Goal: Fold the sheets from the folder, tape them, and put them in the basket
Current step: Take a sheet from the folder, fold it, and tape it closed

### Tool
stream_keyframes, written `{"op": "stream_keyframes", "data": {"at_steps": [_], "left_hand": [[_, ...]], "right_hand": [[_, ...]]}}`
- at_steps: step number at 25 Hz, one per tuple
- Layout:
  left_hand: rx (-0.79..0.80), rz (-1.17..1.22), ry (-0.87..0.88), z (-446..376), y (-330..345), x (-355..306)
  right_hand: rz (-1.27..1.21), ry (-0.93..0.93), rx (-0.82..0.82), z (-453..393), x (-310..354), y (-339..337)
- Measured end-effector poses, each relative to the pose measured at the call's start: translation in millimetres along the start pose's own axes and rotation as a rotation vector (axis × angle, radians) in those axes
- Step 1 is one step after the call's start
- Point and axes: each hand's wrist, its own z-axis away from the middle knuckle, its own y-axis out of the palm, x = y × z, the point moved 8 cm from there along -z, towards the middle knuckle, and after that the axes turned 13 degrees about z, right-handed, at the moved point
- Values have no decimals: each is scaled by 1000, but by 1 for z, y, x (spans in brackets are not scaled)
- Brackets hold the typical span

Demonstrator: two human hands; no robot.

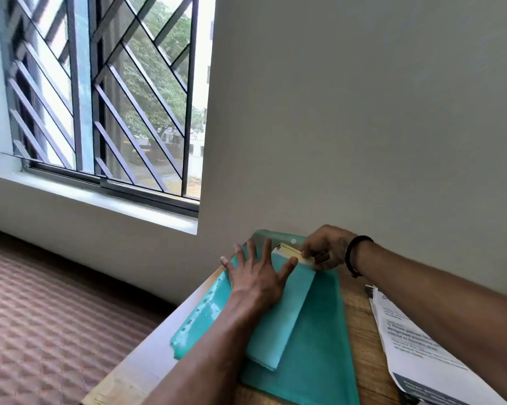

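Observation:
A folded light-teal sheet [278, 314] lies lengthwise on a darker teal plastic folder [319, 346] on the wooden table [360, 331]. My left hand [258, 276] presses flat on the sheet's far end, fingers spread. My right hand [323, 248], with a dark wristband, pinches a strip of pale yellowish tape [290, 252] at the sheet's far edge. A glossy punched teal sleeve [201, 314] sticks out to the left of the sheet. No basket is in view.
Printed white papers [415, 343] lie at the table's right, partly under my right forearm. The wall stands right behind the table. A barred window [106, 97] is at upper left, and a patterned reddish surface [41, 317] lies below left.

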Motion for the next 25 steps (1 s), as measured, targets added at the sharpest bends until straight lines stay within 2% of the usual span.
{"op": "stream_keyframes", "data": {"at_steps": [2, 4, 7, 9, 12, 14, 18, 22, 25], "left_hand": [[40, -11, -30, 2, 3, 6], [48, -8, -39, 5, 3, 7], [43, 23, -44, 10, 2, 5], [51, 32, -46, 17, 1, 3], [125, -33, 13, 37, 7, -7], [179, -72, 66, 55, 11, -11], [237, -110, 147, 83, 5, -11], [332, -140, 197, 105, 2, -9], [402, -160, 255, 113, 0, -13]], "right_hand": [[46, -101, -270, -6, 9, -19], [235, -273, -474, 7, 27, -32], [380, -448, -676, 31, 44, -46], [453, -522, -735, 44, 53, -50], [567, -493, -671, 51, 55, -49], [552, -471, -609, 52, 52, -47], [449, -584, -610, 63, 56, -36], [309, -449, -222, 54, 33, -7], [392, -425, -245, 56, 29, -11]]}}
